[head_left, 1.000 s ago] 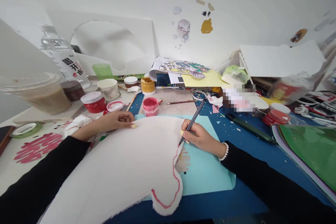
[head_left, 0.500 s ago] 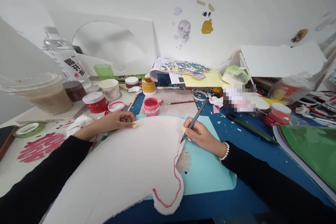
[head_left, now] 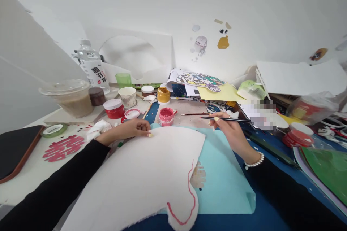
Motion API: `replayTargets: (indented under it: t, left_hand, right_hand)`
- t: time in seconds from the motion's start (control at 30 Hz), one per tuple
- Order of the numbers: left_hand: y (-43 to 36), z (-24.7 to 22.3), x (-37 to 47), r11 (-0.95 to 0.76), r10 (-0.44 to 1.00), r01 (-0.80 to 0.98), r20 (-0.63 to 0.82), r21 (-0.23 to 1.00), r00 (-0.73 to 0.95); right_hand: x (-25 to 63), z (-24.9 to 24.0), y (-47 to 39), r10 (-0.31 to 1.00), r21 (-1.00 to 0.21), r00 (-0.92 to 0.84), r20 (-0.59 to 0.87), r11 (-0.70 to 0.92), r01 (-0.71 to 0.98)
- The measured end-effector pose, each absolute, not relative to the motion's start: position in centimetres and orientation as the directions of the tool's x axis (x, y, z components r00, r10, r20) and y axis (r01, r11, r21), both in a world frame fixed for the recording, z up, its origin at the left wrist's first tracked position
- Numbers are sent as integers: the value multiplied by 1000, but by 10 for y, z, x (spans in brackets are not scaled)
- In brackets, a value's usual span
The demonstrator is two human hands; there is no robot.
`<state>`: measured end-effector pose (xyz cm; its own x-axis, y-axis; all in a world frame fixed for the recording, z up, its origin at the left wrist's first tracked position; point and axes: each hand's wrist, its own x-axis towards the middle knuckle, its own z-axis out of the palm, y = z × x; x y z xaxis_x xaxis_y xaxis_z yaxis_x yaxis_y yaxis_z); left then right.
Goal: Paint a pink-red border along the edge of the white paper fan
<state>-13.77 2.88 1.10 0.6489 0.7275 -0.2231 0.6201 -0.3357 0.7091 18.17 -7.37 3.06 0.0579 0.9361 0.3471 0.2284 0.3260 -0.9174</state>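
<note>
A large white cut-out board (head_left: 141,177) lies over a light blue sheet (head_left: 227,180), with a wavy pink line along its lower right edge. My left hand (head_left: 135,129) pinches the board's upper left edge between thumb and curled fingers. In my right hand (head_left: 226,126) is a thin dark paintbrush (head_left: 238,119), held nearly level above the sheet, its pink tip pointing left. The brush is apart from the board. Just behind the board stands an open jar of pink paint (head_left: 166,116), to the left of the brush tip.
Behind are a red paint jar (head_left: 114,109), a yellow paint jar (head_left: 163,95), a paper cup (head_left: 127,96), a water bottle (head_left: 93,68) and a drink cup (head_left: 70,99). Another brush (head_left: 196,114) lies near the pink jar. Green sheets (head_left: 328,169) lie at right.
My right hand has lifted the brush off the board's right edge, moved up and right, and turned the brush nearly level. The view has shifted; my left hand stays at the board's edge.
</note>
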Motion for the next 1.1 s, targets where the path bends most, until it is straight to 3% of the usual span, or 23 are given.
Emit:
replayTargets:
  t: [0.33,0.47,0.57,0.77,1.1]
  left_hand:
    - [27,10,-140,-375,721,611,-195,698,665]
    - [26,11,-139,-382,725,617,-190,688,662]
    - [26,10,-139,-388,734,612,-171,689,657]
    - [27,8,-140,-385,738,606,-162,696,655]
    - [23,13,-138,-374,739,608,-170,700,651]
  right_hand:
    - [132,79,-21,891,-812,-179,417,453,367]
    - [101,80,-6,853,-631,-295,429,517,578]
    - [87,78,4,839,-446,-289,461,500,743]
    - [73,70,23,839,-264,-375,394,494,829]
    - [65,68,23,843,-205,-417,339,499,842]
